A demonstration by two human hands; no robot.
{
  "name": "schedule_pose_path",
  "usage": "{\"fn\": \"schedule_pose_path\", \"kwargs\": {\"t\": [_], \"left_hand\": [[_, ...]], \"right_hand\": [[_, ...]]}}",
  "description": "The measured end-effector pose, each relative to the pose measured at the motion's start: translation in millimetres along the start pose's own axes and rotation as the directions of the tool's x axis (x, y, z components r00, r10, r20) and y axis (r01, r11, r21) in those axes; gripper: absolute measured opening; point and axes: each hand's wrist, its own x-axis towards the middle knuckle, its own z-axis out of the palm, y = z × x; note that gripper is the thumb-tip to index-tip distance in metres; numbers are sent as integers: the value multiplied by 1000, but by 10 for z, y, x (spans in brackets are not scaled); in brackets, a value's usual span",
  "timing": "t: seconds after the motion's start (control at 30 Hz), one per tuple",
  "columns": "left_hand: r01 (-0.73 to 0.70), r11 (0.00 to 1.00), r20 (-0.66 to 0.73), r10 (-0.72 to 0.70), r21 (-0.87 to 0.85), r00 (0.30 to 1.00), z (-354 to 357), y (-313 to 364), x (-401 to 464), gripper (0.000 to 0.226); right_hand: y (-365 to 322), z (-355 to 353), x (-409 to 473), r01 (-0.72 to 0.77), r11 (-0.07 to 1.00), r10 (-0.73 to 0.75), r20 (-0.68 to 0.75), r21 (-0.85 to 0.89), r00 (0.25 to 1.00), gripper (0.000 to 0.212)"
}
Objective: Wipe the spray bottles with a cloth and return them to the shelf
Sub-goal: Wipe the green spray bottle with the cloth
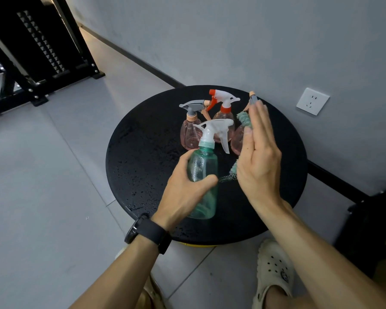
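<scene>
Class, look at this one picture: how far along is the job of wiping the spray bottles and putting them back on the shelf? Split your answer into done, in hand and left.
Done: nothing visibly; no bottle is on the black shelf.
In hand: the left hand grips the green spray bottle; the right hand, fingers straight, carries the green cloth beside it.
Left: three pink spray bottles stand on the wet round table, unshelved.
</scene>
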Motion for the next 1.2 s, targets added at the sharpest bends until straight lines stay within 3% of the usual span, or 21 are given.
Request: {"fn": "schedule_pose_path", "kwargs": {"t": [0.5, 0.7, 0.87, 1.0, 1.2], "left_hand": [[-131, 953, -15, 140, 275, 990, -20, -253, 145, 84], [-146, 921, -59, 179, 362, 982, -52, -320, 200, 75], [-153, 917, -89, 199, 369, 976, -72, -330, 224, 64], [-149, 918, -108, 201, 367, 974, -83, -356, 230, 56], [-173, 904, -87, 223, 392, 971, -129, -346, 219, 69]], "right_hand": [[-16, -7, -35, 83, 996, -80, 213, -8, 974, 45], [-1, 57, -112, 120, 993, -111, 360, -2, 926, 47], [-121, 156, -243, 264, 964, -244, 447, 18, 861, 50], [-127, 185, -285, 318, 948, -294, 452, 25, 842, 51], [-17, 98, -164, 215, 976, -180, 408, -40, 895, 48]]}}
